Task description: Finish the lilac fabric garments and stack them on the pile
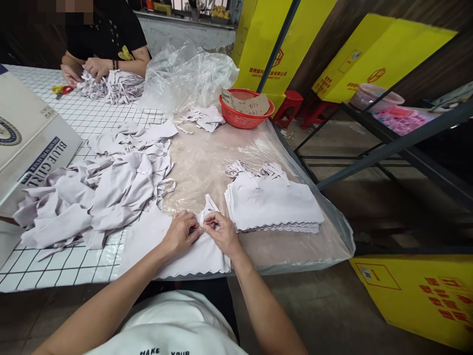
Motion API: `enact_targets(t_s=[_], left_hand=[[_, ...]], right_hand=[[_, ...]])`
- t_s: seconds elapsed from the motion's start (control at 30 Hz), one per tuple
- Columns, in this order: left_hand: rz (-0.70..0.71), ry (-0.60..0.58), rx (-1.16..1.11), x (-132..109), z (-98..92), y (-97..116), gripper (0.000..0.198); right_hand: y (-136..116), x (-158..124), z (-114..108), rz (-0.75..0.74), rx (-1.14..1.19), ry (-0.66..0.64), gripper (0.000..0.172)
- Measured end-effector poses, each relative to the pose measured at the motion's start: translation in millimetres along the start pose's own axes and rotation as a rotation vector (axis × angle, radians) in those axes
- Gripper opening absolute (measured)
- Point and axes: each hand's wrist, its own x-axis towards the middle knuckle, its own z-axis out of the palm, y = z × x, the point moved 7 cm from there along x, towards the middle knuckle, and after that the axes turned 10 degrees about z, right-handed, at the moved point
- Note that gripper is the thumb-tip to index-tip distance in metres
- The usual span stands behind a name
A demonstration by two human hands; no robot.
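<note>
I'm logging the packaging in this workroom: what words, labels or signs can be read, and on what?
"BLUE GIRL": side of the white carton, left.
"MAKE YOUR": the wearer's white shirt.
Red print on the yellow boxes at the back: too small to read.
Handwriting on the cardboard slip in the red basket: illegible.
Red characters on the near yellow box: blurred.
No text on the white garment held by left hand and right hand.

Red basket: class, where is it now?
Head view: the red basket stands at the table's far right, beside the clear plastic bag, behind the folded stack.
</note>
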Motion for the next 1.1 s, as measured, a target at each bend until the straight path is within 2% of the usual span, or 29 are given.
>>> enact_targets(t_s=[0.2, 0.3, 0.43, 0.53, 0.6, 0.67, 0.7, 0.77, 0.83, 0.9, 1.0, 1.1], left_hand=[[0.0, 0.033, -0.015, 0, -2.4, 2, 0.026], [0.035, 0.055, -0.041, -1, -3.7, 4, 0.026], [0.061, 0.019, -0.03, -1, -1.0, 4, 0.027], [0.057, 0.028, -0.021, 1, -0.1, 3, 0.028], [0.036, 0.04, -0.004, 0, 0.8, 4, 0.025], [-0.003, 0.085, 0.055, -2, 0.3, 6, 0.018], [-0.014, 0.115, 0.099, -3, 0.1, 8, 0.02], [0.027, 0.148, 0.189, -3, 3.1, 16, 0.04], [0.132, 0.096, 0.247, -1, 14.3, 25, 0.053], [0.215, 0.006, 0.267, -1, 28.5, 30, 0.058], [0.236, -0.062, 0.259, -3, 43.2, 31, 0.061], [0.237, -0.064, 0.244, -1, 49.8, 33, 0.063]], right_hand=[[1, 1, 6, 0.092, -0.011, -0.046, 0.02], [3, 7, 8, 0.18, 0.084, -0.083, 0.023], [-7, 27, 2, 0.288, 0.271, -0.093, 0.031], [-23, 52, -10, 0.296, 0.25, -0.047, 0.033], [-32, 70, -17, 0.283, 0.099, 0.002, 0.029], [-37, 87, -19, 0.283, -0.17, 0.037, 0.022], [-38, 95, -18, 0.287, -0.301, 0.041, 0.019], [-37, 110, -12, 0.286, -0.485, 0.027, 0.017], [-35, 120, -6, 0.272, -0.585, 0.018, 0.015], [-33, 126, -4, 0.26, -0.708, 0.053, 0.014], [-36, 128, -9, 0.262, -0.88, 0.151, 0.017], [-46, 130, -11, 0.275, -0.986, 0.235, 0.022]])
